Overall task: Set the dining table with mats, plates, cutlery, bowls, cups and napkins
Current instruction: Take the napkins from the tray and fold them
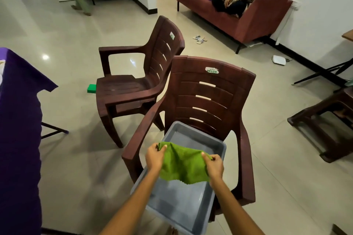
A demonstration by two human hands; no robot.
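Observation:
A green cloth napkin [182, 164] hangs stretched between my two hands above a grey plastic tub [183, 202]. My left hand [154, 157] pinches its left top corner and my right hand [214, 166] pinches its right top corner. The tub rests on the seat of a brown plastic armchair [208, 97] and sticks out over the seat's front edge. The part of the tub that shows holds nothing. At the left edge stands the table under a purple cloth [19, 120].
A second brown armchair [137, 74] stands behind the first, facing left. A green block [91, 88] lies on the tiled floor. A person sits on a red sofa [248, 17] at the back right; another person walks at the top left. A low brown stool [328, 120] is at right.

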